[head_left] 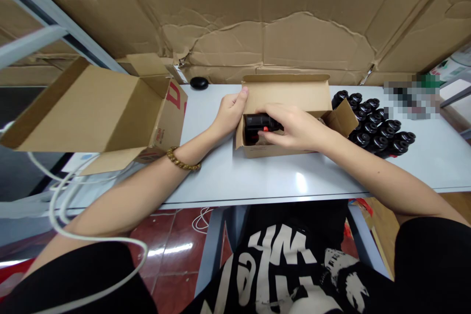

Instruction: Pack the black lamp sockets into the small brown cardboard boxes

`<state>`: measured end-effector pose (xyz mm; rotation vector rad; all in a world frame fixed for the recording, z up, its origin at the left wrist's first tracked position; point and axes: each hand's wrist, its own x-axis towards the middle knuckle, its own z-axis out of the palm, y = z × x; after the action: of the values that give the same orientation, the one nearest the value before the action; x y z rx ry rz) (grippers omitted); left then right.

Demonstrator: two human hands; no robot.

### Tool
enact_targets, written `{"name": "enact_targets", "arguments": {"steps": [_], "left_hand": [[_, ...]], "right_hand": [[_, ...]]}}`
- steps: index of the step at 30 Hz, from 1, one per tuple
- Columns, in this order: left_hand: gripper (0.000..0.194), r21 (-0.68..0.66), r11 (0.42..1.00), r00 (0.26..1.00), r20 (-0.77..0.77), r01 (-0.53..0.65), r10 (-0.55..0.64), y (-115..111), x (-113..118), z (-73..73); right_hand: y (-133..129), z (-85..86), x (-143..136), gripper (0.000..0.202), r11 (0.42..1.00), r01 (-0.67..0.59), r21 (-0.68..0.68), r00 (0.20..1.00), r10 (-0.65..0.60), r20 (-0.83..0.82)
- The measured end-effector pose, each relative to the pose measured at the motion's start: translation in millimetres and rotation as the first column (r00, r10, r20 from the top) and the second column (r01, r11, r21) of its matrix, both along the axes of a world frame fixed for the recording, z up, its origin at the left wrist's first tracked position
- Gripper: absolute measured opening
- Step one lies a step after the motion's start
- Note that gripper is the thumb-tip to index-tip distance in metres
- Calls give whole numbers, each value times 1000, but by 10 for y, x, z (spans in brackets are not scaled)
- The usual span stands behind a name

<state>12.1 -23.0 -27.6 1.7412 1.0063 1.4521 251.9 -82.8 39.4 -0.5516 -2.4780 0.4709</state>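
Note:
A small open cardboard box [287, 93] lies on the table before me, its lid flap raised at the back. My left hand [231, 110] grips the box's left edge, thumb up against the lid. My right hand [289, 125] reaches into the box, its fingers around a black bottle [257, 121] lying on its side at the left end. A small red part shows by my right fingertips. The rest of the box's inside is mostly hidden under my right hand. Several black bottles [377, 130] stand grouped right of the box.
A larger open carton [165, 117] stands at the left, flaps spread. White cables [59, 206] hang over the left table edge. A round black object [199, 83] lies at the back. Cardboard [228, 5] walls the rear. A blurred patch covers something at the right.

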Motion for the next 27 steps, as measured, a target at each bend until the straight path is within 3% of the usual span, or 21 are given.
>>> {"name": "enact_targets", "arguments": {"steps": [12,22,27], "left_hand": [[91,-1,1000,999,-36,-28,28,-10,13,22],[91,-4,1000,999,-33,-28,28,8,-2,-2],[89,-19,999,999,-9,-37,36,18,2,-19]], "right_hand": [[-9,46,3,49,999,6,-45,1000,-5,21],[52,-26,6,35,997,75,35,994,-72,-77],[47,-7,5,38,995,97,27,990,-94,-101]]}}
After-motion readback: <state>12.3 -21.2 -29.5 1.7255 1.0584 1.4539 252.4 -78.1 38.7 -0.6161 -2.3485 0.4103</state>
